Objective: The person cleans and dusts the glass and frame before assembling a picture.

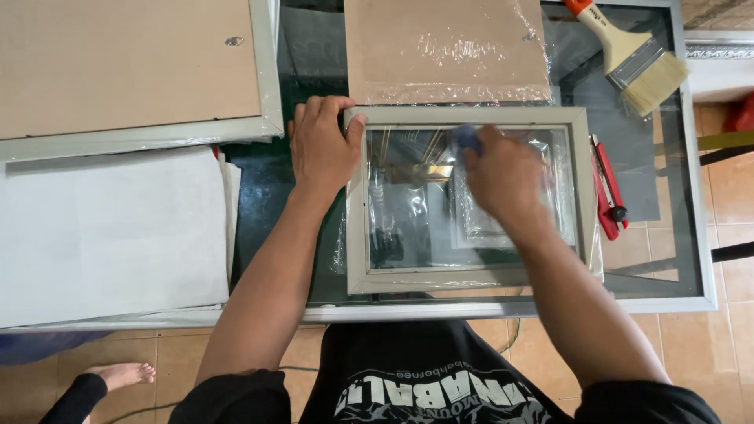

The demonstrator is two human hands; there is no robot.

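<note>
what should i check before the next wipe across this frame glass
1. Left hand steadying the frame: ok, it presses flat on the top left corner of the grey picture frame.
2. Right hand on the glass: ok, it is over the pane with something blue at its fingers; blurred, so the grip cannot be told.
3. Frame lying flat on the glass table: ok.
4. Red utility knife apart from the wiping hand: ok, it lies just outside the frame's right edge; blade state cannot tell.
5. Paintbrush out of the way: ok, at the far right corner.
6. Glass clean: cannot tell, reflections hide it.
</note>
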